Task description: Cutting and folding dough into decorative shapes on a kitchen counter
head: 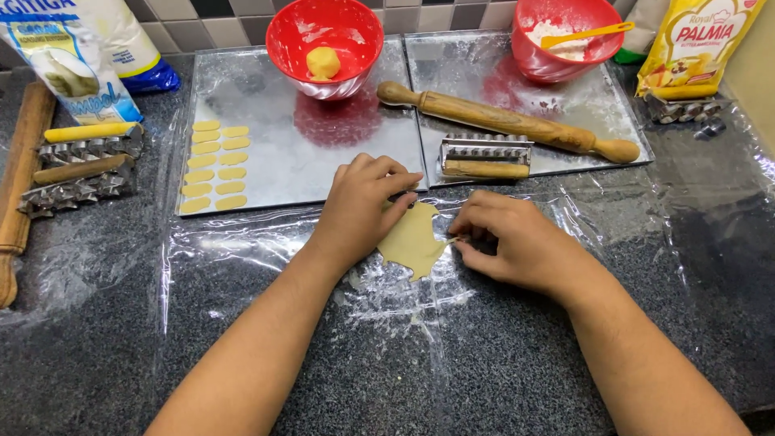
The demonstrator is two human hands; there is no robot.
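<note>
Granite counter (81, 355) under clear plastic sheet (266, 242). 2 metal trays (266, 97) behind (left tray holds cut dough ovals (215, 165)). Rolling pin (508, 121) across right tray. Flat dough sheet (413, 240) on plastic, between hands. Left hand (359, 206) presses its edge, fingers curled. Right hand (517, 238) pinches small cutter, barely visible, at dough's right edge.

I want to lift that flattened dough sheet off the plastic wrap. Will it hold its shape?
Probably not. The dough sheet looks thin with ragged edges, so it would likely droop and tear. The left hand and right hand both press on it. Flour on the plastic wrap may limit sticking.
</note>
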